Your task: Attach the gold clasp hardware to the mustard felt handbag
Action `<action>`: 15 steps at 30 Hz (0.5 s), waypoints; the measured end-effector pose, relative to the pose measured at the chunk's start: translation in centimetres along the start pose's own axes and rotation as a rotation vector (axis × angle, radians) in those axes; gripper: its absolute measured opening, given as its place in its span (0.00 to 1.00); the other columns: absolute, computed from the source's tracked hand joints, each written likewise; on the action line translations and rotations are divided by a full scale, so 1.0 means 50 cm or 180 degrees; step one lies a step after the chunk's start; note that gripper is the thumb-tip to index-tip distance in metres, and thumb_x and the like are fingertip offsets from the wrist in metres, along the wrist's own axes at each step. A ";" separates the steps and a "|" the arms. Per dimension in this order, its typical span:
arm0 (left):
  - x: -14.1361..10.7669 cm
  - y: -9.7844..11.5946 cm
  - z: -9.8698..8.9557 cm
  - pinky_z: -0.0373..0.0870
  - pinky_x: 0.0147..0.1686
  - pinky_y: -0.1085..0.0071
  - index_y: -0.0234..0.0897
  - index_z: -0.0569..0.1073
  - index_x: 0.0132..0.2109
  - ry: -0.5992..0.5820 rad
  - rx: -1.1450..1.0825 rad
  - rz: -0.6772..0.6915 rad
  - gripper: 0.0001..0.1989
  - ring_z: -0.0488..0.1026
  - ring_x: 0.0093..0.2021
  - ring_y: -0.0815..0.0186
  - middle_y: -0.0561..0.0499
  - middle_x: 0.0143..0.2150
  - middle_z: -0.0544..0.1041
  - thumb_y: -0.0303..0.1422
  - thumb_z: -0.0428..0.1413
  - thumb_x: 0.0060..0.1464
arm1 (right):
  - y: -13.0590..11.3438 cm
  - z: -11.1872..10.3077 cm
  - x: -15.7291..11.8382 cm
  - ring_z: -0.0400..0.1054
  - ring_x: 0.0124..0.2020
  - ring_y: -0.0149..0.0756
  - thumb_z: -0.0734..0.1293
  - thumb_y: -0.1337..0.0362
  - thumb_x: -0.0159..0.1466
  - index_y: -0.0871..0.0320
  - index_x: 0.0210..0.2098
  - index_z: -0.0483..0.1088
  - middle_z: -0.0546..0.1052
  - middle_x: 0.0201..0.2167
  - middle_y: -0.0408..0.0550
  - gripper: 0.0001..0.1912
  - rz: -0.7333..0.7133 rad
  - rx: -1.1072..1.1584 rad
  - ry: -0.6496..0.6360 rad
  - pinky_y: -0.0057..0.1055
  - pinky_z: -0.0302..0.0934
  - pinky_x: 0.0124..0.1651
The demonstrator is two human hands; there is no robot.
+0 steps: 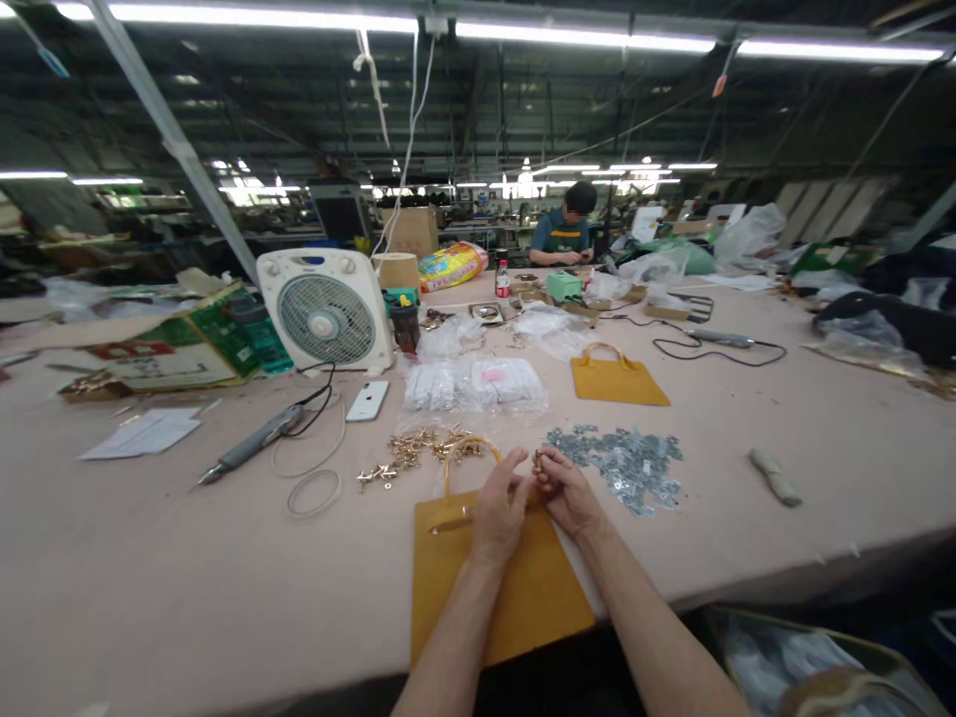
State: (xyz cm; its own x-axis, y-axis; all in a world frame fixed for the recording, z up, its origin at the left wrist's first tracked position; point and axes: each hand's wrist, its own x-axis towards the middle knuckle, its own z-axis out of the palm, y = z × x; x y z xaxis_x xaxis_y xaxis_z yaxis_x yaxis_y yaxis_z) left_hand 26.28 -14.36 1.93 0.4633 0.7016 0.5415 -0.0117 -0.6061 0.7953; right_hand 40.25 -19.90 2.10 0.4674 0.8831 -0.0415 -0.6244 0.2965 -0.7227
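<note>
A mustard-yellow bag panel (pixel 515 593) with a looped handle (pixel 472 441) lies flat at the table's front edge. Over its upper part rests my left hand (pixel 499 510), fingers curled near the handle's right end; what they grip is hidden. My right hand (pixel 569 490) pinches a small gold-coloured metal fitting (pixel 538 460) just above the panel's top right corner. Behind the panel is a loose pile of gold-coloured metal fittings (pixel 418 448). Beside my right hand spreads a heap of small flat silver metal pieces (pixel 634 468).
A second yellow bag panel (pixel 623 382) lies farther back. To the left are an electric screwdriver (pixel 258 443), a white phone (pixel 367 400) and a box fan (pixel 325 311). Plastic-wrapped packs (pixel 474 383) lie mid-table, a grey roll (pixel 775 477) to the right. A co-worker (pixel 562 234) sits opposite.
</note>
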 end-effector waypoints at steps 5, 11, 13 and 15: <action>-0.024 0.015 -0.053 0.75 0.57 0.58 0.41 0.67 0.65 0.0220 0.0595 0.0112 0.21 0.77 0.52 0.59 0.43 0.57 0.78 0.32 0.55 0.68 | -0.013 -0.015 0.009 0.53 0.24 0.24 0.82 0.60 0.52 0.53 0.37 0.72 0.68 0.30 0.37 0.19 -0.0357 0.0299 0.0167 0.19 0.51 0.22; -0.039 0.040 -0.106 0.72 0.52 0.56 0.40 0.75 0.53 -0.0829 0.2043 0.0120 0.13 0.73 0.52 0.52 0.45 0.49 0.79 0.36 0.62 0.62 | -0.011 -0.001 0.001 0.54 0.24 0.26 0.82 0.61 0.51 0.53 0.37 0.73 0.67 0.29 0.38 0.18 -0.0400 0.0271 0.0256 0.23 0.51 0.22; -0.044 0.051 -0.104 0.71 0.50 0.58 0.40 0.76 0.48 -0.0942 0.2320 0.0109 0.06 0.73 0.49 0.54 0.46 0.46 0.78 0.34 0.59 0.65 | -0.004 0.008 -0.018 0.57 0.24 0.27 0.82 0.59 0.52 0.54 0.38 0.75 0.68 0.28 0.39 0.18 -0.0337 -0.0001 0.0223 0.24 0.52 0.24; -0.050 0.058 -0.097 0.71 0.48 0.58 0.41 0.76 0.45 -0.0972 0.2499 0.0072 0.05 0.73 0.48 0.55 0.47 0.45 0.78 0.33 0.55 0.68 | 0.003 0.015 -0.047 0.61 0.26 0.30 0.80 0.56 0.56 0.52 0.41 0.77 0.70 0.27 0.41 0.17 -0.0287 -0.0717 0.0061 0.27 0.56 0.27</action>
State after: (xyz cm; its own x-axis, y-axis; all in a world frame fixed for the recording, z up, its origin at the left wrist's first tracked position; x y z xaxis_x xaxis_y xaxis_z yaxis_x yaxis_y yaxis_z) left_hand 20.82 -16.05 4.22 0.6910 0.6224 0.3677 0.5434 -0.7826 0.3036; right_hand 38.60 -21.68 2.60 0.5280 0.8490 0.0187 -0.4252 0.2834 -0.8596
